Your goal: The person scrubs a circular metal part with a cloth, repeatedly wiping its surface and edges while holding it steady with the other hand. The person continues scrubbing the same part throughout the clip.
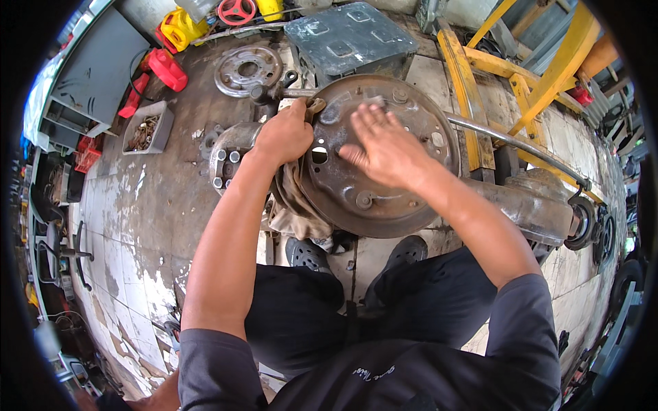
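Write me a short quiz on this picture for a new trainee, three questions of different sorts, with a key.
1. True or false: the right hand is clenched into a fist.

2. Multiple choice: which of these is nearest the far edge of the round metal plate?
A) the red container
B) the dark box
C) the grey tray of small parts

3. Fill in the blank: the brown cloth hangs at the plate's ____ side, below the left hand.

Key
1. False; it is open over the plate, somewhat blurred.
2. B
3. left
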A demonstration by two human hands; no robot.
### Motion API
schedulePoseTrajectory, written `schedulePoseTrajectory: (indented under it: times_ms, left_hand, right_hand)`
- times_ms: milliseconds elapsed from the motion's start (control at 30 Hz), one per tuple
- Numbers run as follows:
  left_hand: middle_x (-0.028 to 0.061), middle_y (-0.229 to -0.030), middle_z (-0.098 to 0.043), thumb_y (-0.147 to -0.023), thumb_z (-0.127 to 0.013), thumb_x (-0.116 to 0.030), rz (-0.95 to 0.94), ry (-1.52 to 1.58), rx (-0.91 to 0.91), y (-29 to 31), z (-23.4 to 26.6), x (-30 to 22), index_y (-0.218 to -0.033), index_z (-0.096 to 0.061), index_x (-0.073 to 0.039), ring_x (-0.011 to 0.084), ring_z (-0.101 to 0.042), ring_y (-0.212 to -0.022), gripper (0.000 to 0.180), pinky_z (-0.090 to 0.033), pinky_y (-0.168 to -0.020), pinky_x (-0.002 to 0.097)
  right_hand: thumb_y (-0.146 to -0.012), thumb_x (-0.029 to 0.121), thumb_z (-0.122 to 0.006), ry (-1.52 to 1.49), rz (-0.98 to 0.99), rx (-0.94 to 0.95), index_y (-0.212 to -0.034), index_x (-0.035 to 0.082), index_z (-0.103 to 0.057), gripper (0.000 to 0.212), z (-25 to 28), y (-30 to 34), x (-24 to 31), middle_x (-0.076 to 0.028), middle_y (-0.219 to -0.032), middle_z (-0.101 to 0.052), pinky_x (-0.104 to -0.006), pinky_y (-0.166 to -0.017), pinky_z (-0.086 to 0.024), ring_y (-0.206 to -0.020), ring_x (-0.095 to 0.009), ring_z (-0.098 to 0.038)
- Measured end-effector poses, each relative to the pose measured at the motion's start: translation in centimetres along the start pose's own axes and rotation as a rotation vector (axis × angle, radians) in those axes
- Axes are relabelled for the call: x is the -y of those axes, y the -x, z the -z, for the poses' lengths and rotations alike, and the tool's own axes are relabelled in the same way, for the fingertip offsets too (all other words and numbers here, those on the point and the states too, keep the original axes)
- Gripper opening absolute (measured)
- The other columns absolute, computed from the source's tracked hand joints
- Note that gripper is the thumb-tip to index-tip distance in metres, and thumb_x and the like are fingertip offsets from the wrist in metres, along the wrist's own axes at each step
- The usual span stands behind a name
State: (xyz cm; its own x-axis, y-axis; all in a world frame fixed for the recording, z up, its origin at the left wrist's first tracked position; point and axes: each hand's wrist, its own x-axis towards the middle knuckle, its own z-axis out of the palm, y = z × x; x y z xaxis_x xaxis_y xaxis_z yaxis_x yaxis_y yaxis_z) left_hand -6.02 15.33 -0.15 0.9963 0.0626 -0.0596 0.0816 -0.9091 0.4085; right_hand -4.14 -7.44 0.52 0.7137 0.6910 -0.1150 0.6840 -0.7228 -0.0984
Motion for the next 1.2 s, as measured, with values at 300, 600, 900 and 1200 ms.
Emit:
schedulePoseTrajectory:
  times_ms: [300,600,900,1200]
  left_hand:
    - [0.0314,-0.125,-0.062,-0.092,-0.045,-0.018,-0.023,0.013,0.001,-0.1,-0.1,0.3,-0.140,-0.042,0.004,0.0439,-0.060,-0.118,0.054,-0.045,-0.103,0.0494]
    - [0.0279,-0.137,-0.055,-0.092,-0.043,-0.017,0.033,0.013,0.041,0.0,0.2,-0.5,-0.144,-0.040,0.003,0.0407,-0.053,-0.128,0.056,-0.041,-0.108,0.0460]
    - [0.0302,-0.128,-0.061,-0.092,-0.045,-0.018,0.002,0.001,-0.006,0.1,0.0,-0.3,-0.141,-0.042,0.003,0.0429,-0.059,-0.120,0.053,-0.045,-0.104,0.0486]
    - [0.0301,-0.125,-0.062,-0.092,-0.045,-0.019,-0.031,0.011,-0.050,-0.1,-0.6,0.7,-0.134,-0.047,0.003,0.0428,-0.060,-0.118,0.047,-0.045,-0.102,0.0494]
  right_hand:
    - [-0.102,0.066,-0.020,-0.075,0.141,-0.058,-0.154,-0.001,-0.032,0.085,-0.8,-0.3,-0.5,-0.021,-0.161,-0.030,-0.0485,-0.124,-0.018,-0.152,-0.035,-0.022]
    - [-0.097,0.071,-0.007,0.010,0.043,0.006,-0.160,0.013,-0.021,0.086,-0.3,-0.2,-1.5,-0.015,-0.166,-0.015,-0.0449,-0.126,-0.010,-0.155,-0.030,-0.011]
    - [-0.102,0.065,-0.014,-0.075,0.134,-0.047,-0.157,0.005,-0.028,0.082,-0.9,-0.2,-1.2,-0.019,-0.165,-0.022,-0.0432,-0.127,-0.010,-0.154,-0.032,-0.015]
    - [-0.105,0.060,-0.020,-0.162,0.269,-0.046,-0.152,-0.002,-0.036,0.080,-0.7,0.3,-0.4,-0.021,-0.162,-0.027,-0.0476,-0.125,-0.017,-0.152,-0.035,-0.021]
